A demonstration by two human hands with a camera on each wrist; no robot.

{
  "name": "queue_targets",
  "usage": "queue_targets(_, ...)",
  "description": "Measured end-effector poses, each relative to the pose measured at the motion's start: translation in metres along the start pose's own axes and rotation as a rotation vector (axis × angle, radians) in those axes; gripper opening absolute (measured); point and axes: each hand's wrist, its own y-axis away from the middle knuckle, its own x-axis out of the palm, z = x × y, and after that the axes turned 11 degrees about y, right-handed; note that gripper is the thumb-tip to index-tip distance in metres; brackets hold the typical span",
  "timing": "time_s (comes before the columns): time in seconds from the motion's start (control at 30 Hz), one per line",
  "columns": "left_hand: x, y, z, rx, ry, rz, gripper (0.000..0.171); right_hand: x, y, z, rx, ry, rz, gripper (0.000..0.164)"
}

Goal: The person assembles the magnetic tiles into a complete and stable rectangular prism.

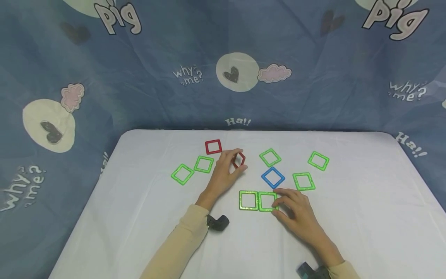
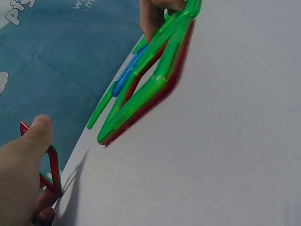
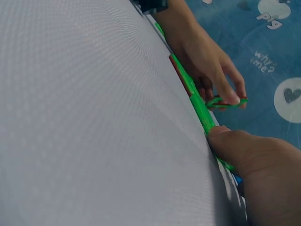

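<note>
My left hand (image 1: 222, 170) pinches a red square frame tile (image 1: 243, 158) between thumb and fingers, tilted up off the white table. In the left wrist view green shows along that red tile (image 2: 55, 169). My right hand (image 1: 297, 214) grips the right side of a green square tile (image 1: 267, 209), its thumb at the lower corner and fingers at the upper one. Against that tile's left side lies another green tile (image 1: 248, 209), edges lined up. A red border (image 2: 176, 70) shows under the green one in the left wrist view.
A red tile (image 1: 213, 151) and two green tiles (image 1: 203, 170) (image 1: 182, 174) lie left of my left hand. Beyond my right hand are a blue tile (image 1: 268, 182) and several green tiles (image 1: 304, 188). A patterned blue cloth (image 1: 195, 100) hangs behind the white table (image 1: 366, 217).
</note>
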Motion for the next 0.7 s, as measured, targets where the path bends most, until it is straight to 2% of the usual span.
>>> queue_targets(0.23,-0.0029,0.0012,-0.0005,-0.008,0.036,-0.022,0.053,0.0004,0.0006,-0.0009,-0.013,-0.002,-0.009,0.026)
queue_targets(0.47,-0.0041,0.0019,0.0012,0.035,0.113,-0.025,0.05,0.0009,0.0003,-0.0023,-0.017,0.001,-0.002,0.025)
queue_targets(0.7,-0.0073,0.005,0.0027,0.043,0.178,-0.014,0.049,0.0012,0.0,-0.0014,-0.022,-0.004,-0.011,0.025)
